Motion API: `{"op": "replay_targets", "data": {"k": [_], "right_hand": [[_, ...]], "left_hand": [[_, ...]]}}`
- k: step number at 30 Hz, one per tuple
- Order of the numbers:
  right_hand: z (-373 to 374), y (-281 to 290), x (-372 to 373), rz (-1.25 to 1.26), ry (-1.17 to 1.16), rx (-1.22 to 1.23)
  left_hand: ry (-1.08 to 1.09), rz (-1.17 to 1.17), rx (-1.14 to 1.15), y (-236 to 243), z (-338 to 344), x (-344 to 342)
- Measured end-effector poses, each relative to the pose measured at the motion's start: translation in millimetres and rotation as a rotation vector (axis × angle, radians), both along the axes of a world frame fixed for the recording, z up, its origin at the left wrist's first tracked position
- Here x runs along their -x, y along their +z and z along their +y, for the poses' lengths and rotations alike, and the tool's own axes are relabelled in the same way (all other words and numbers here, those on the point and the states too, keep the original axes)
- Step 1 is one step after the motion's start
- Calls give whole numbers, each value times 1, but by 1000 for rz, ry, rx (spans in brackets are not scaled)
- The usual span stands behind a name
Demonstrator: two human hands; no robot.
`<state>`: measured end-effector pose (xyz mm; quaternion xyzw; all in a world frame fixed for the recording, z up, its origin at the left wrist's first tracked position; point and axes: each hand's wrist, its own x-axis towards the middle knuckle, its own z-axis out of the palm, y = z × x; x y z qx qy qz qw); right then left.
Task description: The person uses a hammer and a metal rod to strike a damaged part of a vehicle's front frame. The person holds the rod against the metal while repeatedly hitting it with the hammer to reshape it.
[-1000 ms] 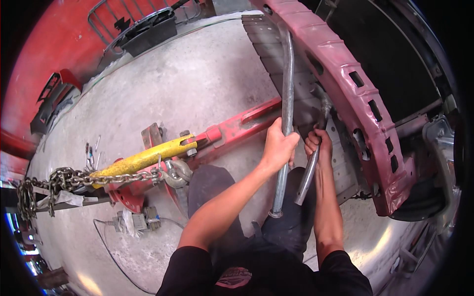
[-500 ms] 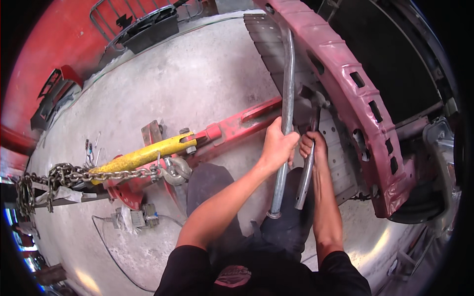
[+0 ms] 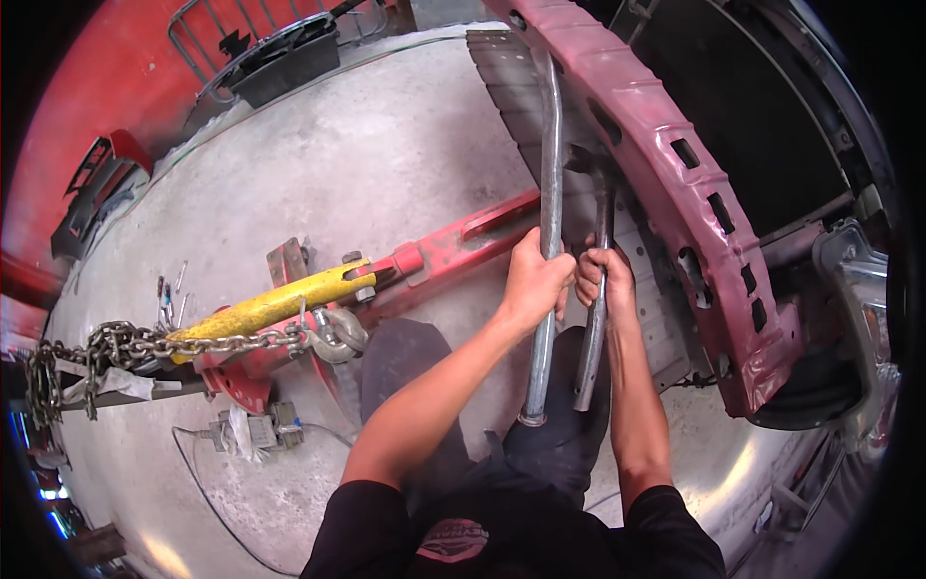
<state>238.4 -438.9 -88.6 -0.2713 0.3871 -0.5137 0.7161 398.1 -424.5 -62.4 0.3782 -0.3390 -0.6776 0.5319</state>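
The left hand (image 3: 536, 287) is gripping a long metal bar (image 3: 550, 159), fist closed — just beside it, the right hand (image 3: 608, 280) is clenching a hammer (image 3: 590, 359), near that pink beam (image 3: 666, 114) I'm facing.

Both hands (image 3: 535, 282) (image 3: 608, 278) clenched side by side

Black short-sleeved shirt (image 3: 550, 545), oval print (image 3: 453, 540); dark trousers (image 3: 552, 452)

Floor (image 3: 386, 116): grey, mottled. Lying on it: grey device (image 3: 286, 427) with crumpled pale sheet (image 3: 241, 434), dark cable (image 3: 199, 490) curving from device; several slim tools (image 3: 168, 301) grouped together; dark-and-red panel (image 3: 92, 198) at foot of red wall (image 3: 106, 77).
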Motion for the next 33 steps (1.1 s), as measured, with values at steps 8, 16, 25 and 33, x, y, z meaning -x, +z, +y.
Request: {"op": "replay_targets", "data": {"k": [8, 16, 25, 33], "right_hand": [[-7, 16, -25, 138, 108, 63], [33, -9, -14, 280, 24, 3], [65, 8, 7, 481, 27, 203], [76, 5, 5, 484, 78, 175]], "left_hand": [[-54, -39, 19, -1, 0, -30], [23, -72, -125, -4, 19, -34], [63, -119, -150, 4, 66, -41], [36, -198, -103, 10, 75, -43]]}}
